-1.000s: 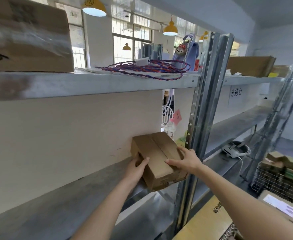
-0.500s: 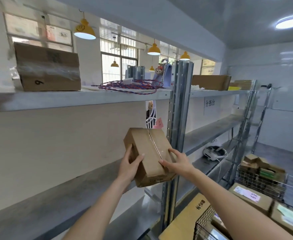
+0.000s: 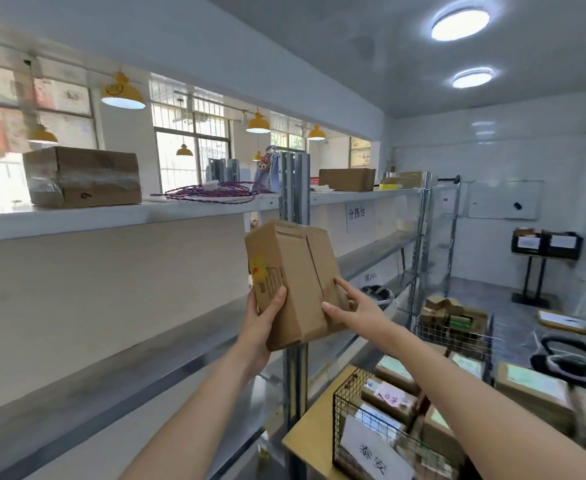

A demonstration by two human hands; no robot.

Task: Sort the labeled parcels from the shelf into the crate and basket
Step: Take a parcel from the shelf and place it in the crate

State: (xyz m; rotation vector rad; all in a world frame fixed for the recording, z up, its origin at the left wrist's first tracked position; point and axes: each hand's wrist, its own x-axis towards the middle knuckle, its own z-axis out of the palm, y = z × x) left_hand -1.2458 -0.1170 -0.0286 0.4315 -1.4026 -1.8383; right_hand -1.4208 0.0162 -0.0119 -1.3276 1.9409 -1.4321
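Right now the black wire basket [image 3: 381, 427] sits nearest to me, low and to the right of the parcel, with a white label card on its front and several parcels already lying inside. Above it and to its left I hold the cardboard parcel [image 3: 293, 282] in the air, clear of the shelf, its long axis running up and away from me and tilted a little to the left at the top. My left hand [image 3: 262, 320] grips its lower left edge, thumb across the printed side with the yellow mark. My right hand [image 3: 352, 310] holds the lower right side, fingers laid along the face beside the centre seam. The basket lies down and right of the parcel, on my right arm's side, so I judge that arm has the shorter path. Beyond the parcel stands the metal upright [image 3: 296, 192] of the shelf, and farther right of it a second wire crate [image 3: 454, 332] heaped with boxes. I cannot read any label on the parcel from here.
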